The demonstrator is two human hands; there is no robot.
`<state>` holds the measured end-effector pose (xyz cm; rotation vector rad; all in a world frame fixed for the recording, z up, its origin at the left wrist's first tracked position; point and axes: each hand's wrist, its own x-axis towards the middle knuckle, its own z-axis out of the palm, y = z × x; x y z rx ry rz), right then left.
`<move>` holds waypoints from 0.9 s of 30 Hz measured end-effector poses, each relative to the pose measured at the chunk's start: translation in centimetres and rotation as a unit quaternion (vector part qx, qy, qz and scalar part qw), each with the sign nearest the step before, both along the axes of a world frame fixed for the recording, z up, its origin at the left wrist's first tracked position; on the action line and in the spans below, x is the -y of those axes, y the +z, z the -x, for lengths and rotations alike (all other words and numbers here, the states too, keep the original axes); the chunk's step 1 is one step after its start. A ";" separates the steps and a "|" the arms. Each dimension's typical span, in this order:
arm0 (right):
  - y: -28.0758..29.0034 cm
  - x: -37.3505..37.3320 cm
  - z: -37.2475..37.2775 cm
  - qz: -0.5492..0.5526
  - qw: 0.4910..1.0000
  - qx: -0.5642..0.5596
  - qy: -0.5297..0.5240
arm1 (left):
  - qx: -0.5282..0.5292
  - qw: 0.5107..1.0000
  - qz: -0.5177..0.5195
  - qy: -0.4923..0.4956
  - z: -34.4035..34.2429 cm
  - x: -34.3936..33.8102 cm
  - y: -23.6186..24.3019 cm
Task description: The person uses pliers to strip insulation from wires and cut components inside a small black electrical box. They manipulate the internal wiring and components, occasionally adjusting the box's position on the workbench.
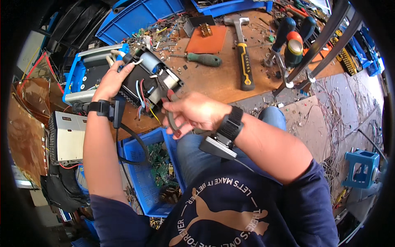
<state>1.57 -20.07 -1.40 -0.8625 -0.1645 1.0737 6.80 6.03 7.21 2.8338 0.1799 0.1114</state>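
Note:
A black electrical unit (pixel 131 87) lies tilted at the left of the bench, its inside exposed. It holds a silver-blue cylinder (pixel 151 62) and a pale block, and cut-looking blue, red and yellow wires (pixel 142 99) stick out of it. My left hand (pixel 112 82) is closed on the unit's upper left, by a thick white cable (pixel 118 53). In my right hand (pixel 199 109) are pliers with worn red-and-grey handles (pixel 172 117). Their jaws reach into the unit beside the pale block; the tips are hard to make out.
A blue-framed case (pixel 70 88) stands behind the unit. Farther right lie a green-handled screwdriver (pixel 204 59), an orange plate (pixel 207 40) and a hammer (pixel 242 53). Metal uprights (pixel 319 45) rise at the bench's right. Below, a blue crate (pixel 142 197) holds green circuit boards (pixel 160 164).

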 end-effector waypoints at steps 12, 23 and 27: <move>-0.4 -1.6 -0.5 0.074 0.992 0.101 0.017 | -0.017 0.996 0.091 0.012 -1.1 -2.2 -1.5; -0.4 -1.4 -0.6 0.127 0.977 0.174 0.003 | -0.029 0.996 0.077 0.019 -1.1 -1.6 -1.2; 0.3 -2.1 -0.4 0.217 0.898 0.381 -0.020 | -0.033 0.997 0.074 0.014 -1.4 -2.8 -1.6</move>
